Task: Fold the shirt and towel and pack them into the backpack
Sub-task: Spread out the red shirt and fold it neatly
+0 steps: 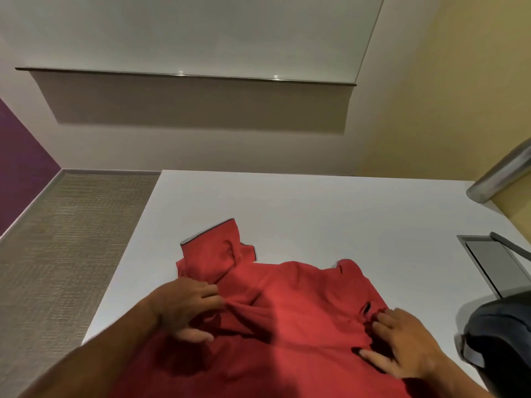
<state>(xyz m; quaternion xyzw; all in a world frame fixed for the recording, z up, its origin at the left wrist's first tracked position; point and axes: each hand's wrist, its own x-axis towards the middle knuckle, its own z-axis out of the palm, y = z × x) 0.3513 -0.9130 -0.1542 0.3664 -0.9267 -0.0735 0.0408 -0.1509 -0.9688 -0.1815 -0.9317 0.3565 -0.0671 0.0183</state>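
A red shirt with dark-edged sleeves lies spread on the white table. Its left sleeve points away from me at the far left. My left hand pinches a bunched fold of red cloth near that sleeve's shoulder. My right hand grips gathered cloth at the shirt's right side, fingers curled into the fabric. A dark backpack sits at the table's right edge, partly cut off. No towel is in view.
A grey cable hatch is set in the tabletop at the right, its lid tilted up. A metal post rises at the far right. Beyond the table's left edge lies woven beige carpet. A wall stands behind the table.
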